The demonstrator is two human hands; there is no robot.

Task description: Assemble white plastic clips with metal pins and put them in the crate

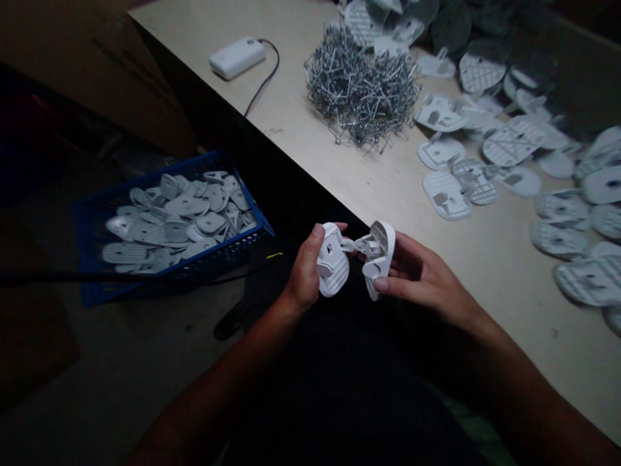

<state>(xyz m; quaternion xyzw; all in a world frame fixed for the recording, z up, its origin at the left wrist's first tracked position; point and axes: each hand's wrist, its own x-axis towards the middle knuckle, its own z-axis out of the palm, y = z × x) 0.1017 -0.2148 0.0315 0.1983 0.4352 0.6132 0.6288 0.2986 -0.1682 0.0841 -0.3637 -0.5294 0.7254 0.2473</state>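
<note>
My left hand (305, 272) grips a white oval plastic piece (332, 264) over my lap, just off the table's edge. A second white plastic piece (380, 254), its ribbed inside turned up, is held in my right hand (417, 275). The two pieces meet at their small tabs between my hands. A tangled heap of small metal wire clips (361, 87) lies on the beige table (490, 259) beyond my hands. Several loose white plastic pieces (446, 194) are spread over the table's right side.
A blue plastic crate (92, 213) holding several white plastic pieces stands on the floor at my left. A white power bank (237, 57) with a black cable lies at the table's far left. A brown cardboard box (97, 52) stands behind the crate.
</note>
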